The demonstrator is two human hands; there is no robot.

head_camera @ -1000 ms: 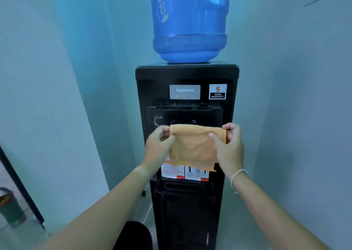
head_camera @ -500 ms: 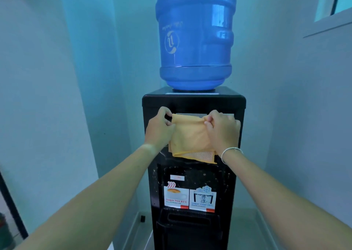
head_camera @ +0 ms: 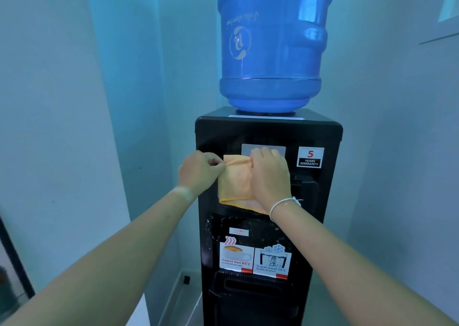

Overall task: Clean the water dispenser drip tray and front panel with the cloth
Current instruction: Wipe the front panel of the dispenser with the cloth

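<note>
A black water dispenser (head_camera: 327, 201) stands in a corner with a blue bottle (head_camera: 270, 47) on top. An orange cloth (head_camera: 234, 184), folded, lies against the upper front panel below the grey brand plate (head_camera: 246, 149). My left hand (head_camera: 198, 171) pinches the cloth's top left corner. My right hand (head_camera: 269, 176) lies over the cloth's right part and grips it, hiding the taps. Water spots speckle the recess (head_camera: 213, 226) under the cloth. The drip tray (head_camera: 250, 283) sits low, beneath the hot and cool stickers.
Pale walls close in on both sides of the dispenser. A warranty sticker (head_camera: 309, 157) sits at the panel's upper right. A window sill (head_camera: 439, 35) juts from the right wall. A dark frame edge (head_camera: 15, 258) stands at the far left.
Both hands lifted the cloth from in front of the tap recess up to the top panel. The right hand slid left over the cloth, uncovering the warranty sticker. The camera tilted upward.
</note>
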